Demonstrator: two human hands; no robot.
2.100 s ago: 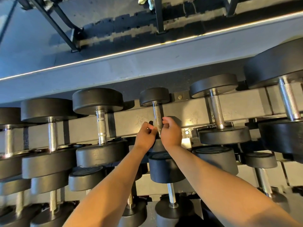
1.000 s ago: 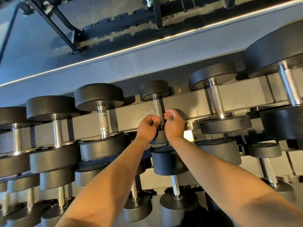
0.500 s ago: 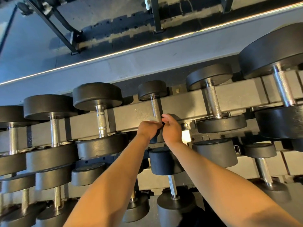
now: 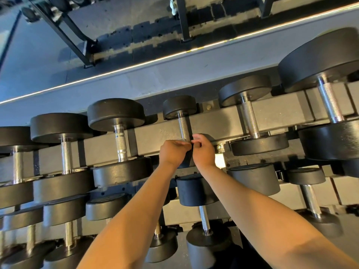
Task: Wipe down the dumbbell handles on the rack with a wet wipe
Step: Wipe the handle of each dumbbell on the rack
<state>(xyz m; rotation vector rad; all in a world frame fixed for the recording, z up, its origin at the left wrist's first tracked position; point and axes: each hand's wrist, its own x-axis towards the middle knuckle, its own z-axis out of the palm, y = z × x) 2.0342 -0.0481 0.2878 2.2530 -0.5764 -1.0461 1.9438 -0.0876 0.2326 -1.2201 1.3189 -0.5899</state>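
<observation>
At frame centre, the left hand (image 4: 173, 152) and right hand (image 4: 204, 151) clasp the lower end of a small dumbbell handle (image 4: 184, 126) on the rack (image 4: 223, 123), presumably to rub it from both sides; no wipe is visible.

A pale grey ledge (image 4: 174, 78) runs across the view, rising to the right. A thin bright strip of light (image 4: 155, 60) follows its far edge. Beyond it lie dark floor mats (image 4: 155, 30) with jagged interlocking edges. A slanted black metal frame leg (image 4: 73, 39) stands at upper left, and a black post (image 4: 183, 20) near the top centre.
</observation>
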